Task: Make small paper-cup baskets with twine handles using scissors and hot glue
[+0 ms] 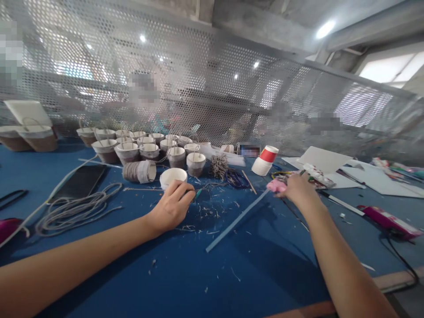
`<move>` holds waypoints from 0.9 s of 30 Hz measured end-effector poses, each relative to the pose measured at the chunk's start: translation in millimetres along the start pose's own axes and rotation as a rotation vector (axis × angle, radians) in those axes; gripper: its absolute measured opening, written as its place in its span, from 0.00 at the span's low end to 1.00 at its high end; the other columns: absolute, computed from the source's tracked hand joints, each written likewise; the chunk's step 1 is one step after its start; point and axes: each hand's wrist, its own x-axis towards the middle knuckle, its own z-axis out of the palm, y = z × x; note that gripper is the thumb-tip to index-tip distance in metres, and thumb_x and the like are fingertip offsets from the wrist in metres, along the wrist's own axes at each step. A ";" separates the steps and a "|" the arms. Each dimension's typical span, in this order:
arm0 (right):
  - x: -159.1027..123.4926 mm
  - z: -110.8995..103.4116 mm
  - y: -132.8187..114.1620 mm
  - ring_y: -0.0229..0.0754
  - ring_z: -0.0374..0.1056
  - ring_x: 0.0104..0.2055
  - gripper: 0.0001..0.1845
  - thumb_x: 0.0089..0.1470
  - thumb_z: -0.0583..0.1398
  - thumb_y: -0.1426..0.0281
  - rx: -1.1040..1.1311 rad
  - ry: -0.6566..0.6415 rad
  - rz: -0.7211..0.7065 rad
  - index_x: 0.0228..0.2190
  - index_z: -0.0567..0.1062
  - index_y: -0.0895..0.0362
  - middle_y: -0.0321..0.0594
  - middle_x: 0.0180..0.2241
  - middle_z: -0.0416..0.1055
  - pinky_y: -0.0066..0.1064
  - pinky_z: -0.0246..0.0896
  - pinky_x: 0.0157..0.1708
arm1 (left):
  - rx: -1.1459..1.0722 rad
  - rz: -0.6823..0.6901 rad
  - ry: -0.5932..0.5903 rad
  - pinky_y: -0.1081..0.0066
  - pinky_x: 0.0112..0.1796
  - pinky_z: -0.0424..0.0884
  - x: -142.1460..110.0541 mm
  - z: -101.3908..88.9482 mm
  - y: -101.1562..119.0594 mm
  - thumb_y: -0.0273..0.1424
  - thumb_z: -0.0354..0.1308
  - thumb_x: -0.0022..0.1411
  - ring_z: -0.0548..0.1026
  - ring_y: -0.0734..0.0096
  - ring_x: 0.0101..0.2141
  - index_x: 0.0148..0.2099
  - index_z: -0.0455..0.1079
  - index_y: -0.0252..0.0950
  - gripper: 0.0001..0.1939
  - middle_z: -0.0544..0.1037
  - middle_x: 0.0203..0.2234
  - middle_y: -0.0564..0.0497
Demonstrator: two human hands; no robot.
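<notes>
My left hand [175, 204] is closed, its fingers pinched on a small teal object [198, 193] whose kind I cannot make out. Just behind that hand stands a white paper cup [172, 176]. Farther right, my right hand [300, 189] reaches down with curled fingers among small items; what they grip is hidden. A soft-looking pink thing [277, 185] touches or lies beside its thumb. From there a long translucent stick [236, 221] runs toward me over the table. Left of the white cup, a cord-wrapped cup [139, 171] lies on its side.
Several cord-wrapped cups with handles [149, 151] stand at the back, before a perforated metal screen [198, 88]. Coiled grey cord [82, 210] and a dark phone-like slab [79, 182] lie left. Red-and-white cups [267, 155], white sheets [380, 179] and a magenta device [391, 221] are right.
</notes>
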 end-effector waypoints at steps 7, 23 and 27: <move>-30.0 -24.0 -53.7 0.59 0.59 0.50 0.22 0.53 0.56 0.61 0.325 0.314 -0.375 0.43 0.65 0.66 0.61 0.43 0.63 0.48 0.58 0.44 | 0.014 0.023 -0.027 0.62 0.40 0.67 -0.9 -0.4 0.7 0.16 0.48 0.57 0.63 0.64 0.36 0.38 0.67 0.29 0.09 0.70 0.34 0.43; -65.6 -32.4 -101.2 0.39 0.67 0.36 0.10 0.59 0.51 0.74 0.585 0.128 -1.012 0.32 0.72 0.56 0.37 0.31 0.73 0.42 0.52 0.47 | 0.044 0.083 -0.051 0.63 0.41 0.67 -3.5 -1.4 3.6 0.16 0.50 0.55 0.63 0.64 0.37 0.39 0.69 0.32 0.12 0.71 0.37 0.44; -64.7 -35.8 -96.6 0.39 0.66 0.36 0.11 0.59 0.50 0.74 0.758 0.013 -1.082 0.35 0.72 0.59 0.43 0.33 0.71 0.32 0.61 0.35 | 0.051 0.089 -0.071 0.62 0.40 0.67 -3.6 -3.6 3.5 0.17 0.49 0.56 0.63 0.64 0.37 0.40 0.68 0.31 0.12 0.71 0.37 0.43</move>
